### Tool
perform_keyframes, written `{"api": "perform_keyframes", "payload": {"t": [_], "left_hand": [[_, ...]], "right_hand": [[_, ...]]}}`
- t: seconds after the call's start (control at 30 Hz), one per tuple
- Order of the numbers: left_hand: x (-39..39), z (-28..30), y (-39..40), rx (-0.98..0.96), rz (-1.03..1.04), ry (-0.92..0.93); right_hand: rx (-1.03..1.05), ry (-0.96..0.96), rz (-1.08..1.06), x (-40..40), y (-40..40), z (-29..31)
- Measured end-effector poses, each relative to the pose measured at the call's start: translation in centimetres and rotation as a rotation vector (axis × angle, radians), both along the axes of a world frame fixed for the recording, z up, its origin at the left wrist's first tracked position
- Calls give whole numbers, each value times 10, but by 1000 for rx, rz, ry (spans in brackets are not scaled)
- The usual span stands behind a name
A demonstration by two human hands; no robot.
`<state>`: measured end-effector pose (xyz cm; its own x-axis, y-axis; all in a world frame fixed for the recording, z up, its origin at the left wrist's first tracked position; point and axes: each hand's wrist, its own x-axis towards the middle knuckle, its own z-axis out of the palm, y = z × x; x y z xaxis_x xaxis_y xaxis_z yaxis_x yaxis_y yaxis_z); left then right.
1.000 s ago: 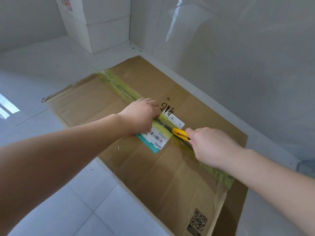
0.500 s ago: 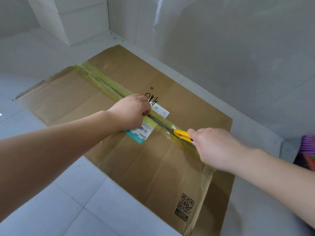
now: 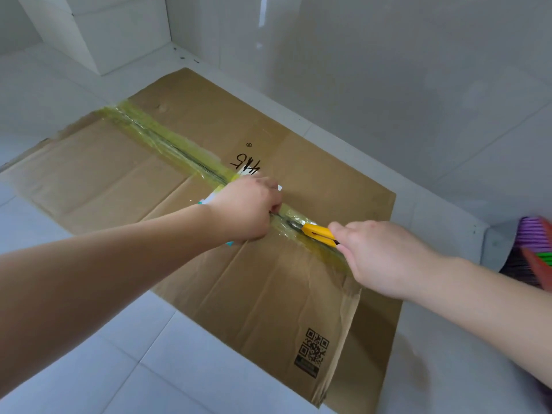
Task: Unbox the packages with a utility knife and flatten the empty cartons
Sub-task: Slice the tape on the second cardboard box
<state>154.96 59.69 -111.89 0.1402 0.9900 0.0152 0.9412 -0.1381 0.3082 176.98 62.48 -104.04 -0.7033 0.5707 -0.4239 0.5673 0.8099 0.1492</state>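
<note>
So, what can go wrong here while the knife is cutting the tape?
1. The left hand rests on the taped seam just ahead of the yellow utility knife; a slip forward could cut its fingers.
2. The right hand grips the knife low over the flat carton, so the blade may go through and scratch the tiled floor.
</note>
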Motion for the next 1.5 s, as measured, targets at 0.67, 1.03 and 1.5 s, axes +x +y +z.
{"api": "perform_keyframes", "payload": {"t": [0.67, 1.03, 1.5], "left_hand": [[18, 4, 2, 11, -8, -108], [46, -5, -6, 42, -109, -148], [46, -3, -8, 68, -108, -136]], "right_hand": [[-20, -62, -53, 54, -10, 6], [-7, -53, -37, 64, -5, 2], [-12, -55, -59, 103, -7, 9]]}}
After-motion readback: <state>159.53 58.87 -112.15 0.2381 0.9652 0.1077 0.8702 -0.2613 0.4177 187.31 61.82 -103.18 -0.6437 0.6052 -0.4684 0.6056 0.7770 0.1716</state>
